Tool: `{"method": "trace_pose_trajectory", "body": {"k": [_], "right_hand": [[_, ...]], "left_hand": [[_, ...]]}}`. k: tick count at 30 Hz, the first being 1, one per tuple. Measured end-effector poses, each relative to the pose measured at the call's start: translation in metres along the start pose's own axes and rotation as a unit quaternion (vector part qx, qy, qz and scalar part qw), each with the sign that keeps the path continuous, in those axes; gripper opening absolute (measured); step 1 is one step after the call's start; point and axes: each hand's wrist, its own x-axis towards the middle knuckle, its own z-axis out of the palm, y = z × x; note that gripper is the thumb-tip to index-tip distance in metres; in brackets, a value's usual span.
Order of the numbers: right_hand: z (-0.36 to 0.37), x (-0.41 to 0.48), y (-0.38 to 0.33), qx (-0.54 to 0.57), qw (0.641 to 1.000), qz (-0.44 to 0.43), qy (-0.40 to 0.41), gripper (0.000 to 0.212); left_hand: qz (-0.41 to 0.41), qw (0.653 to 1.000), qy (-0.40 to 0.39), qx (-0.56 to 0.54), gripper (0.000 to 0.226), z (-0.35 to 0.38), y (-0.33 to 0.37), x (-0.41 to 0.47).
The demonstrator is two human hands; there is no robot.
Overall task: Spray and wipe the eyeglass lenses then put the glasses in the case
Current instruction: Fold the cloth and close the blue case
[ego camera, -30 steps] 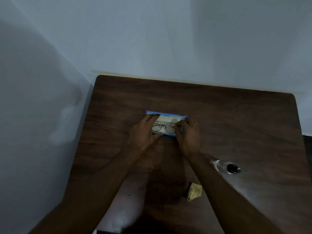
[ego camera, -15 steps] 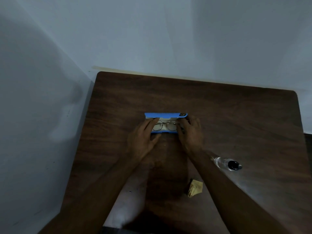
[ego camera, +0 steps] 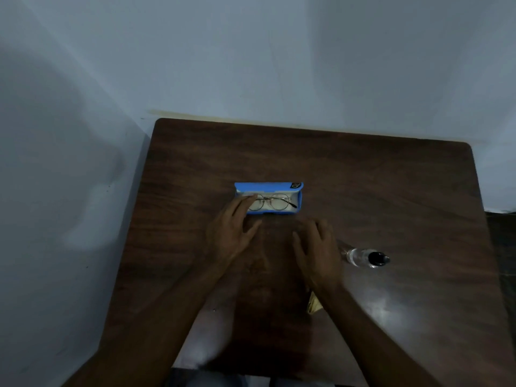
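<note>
While the glasses [ego camera: 268,202] are lying folded inside the open blue case [ego camera: 268,188], the last step of the task is looking all but done: nothing seems left except, perhaps, closing the lid. The left hand [ego camera: 230,233] is reaching forward with its fingers spread and loosely extended, the fingertips touching the near left end of the case by the frame, gripping nothing. The right hand [ego camera: 317,247] is hovering open over the table [ego camera: 391,191], fingers apart and empty, short of the case, which is sitting just beyond and to the left of it. If the lid is to be shut, the next move is calling for one hand steadying the base while the other is folding the raised back flap forward over the lenses, taking care not to pinch a temple.

Counting what is lying about: one pair of glasses, one case, one spray bottle [ego camera: 364,257] just to the right of the right hand, and one yellowish cloth [ego camera: 313,305] partly hidden beneath the right wrist.
</note>
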Motion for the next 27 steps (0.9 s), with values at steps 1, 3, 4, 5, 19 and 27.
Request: {"method": "trace_pose_trajectory", "body": {"k": [1, 3, 4, 5, 19, 27], "right_hand": [[-0.003, -0.016, 0.001, -0.003, 1.0, 0.017, -0.008, 0.017], [-0.008, -0.046, 0.006, -0.014, 0.998, 0.051, -0.03, 0.016], [-0.009, -0.06, 0.01, -0.022, 0.997, 0.066, -0.04, 0.017], [-0.009, -0.072, 0.014, -0.033, 0.995, 0.083, -0.052, 0.02], [-0.027, -0.111, 0.021, 0.139, 0.951, 0.272, -0.051, 0.019], [-0.058, -0.102, -0.022, 0.306, 0.939, 0.154, 0.029, 0.041]], "left_hand": [[0.002, 1.0, 0.002, 0.0, 0.061, 0.0, 0.001, -0.003], [-0.002, 1.0, -0.003, 0.0, 0.061, -0.002, 0.004, -0.009], [-0.005, 1.0, -0.004, -0.005, 0.062, -0.004, 0.005, -0.013], [-0.008, 1.0, -0.004, -0.013, 0.062, -0.005, 0.006, -0.016], [-0.258, 0.875, -0.12, -0.392, 0.027, 0.008, 0.069, -0.112], [-0.322, 0.709, -0.222, -0.587, 0.026, 0.005, 0.113, -0.118]]}}
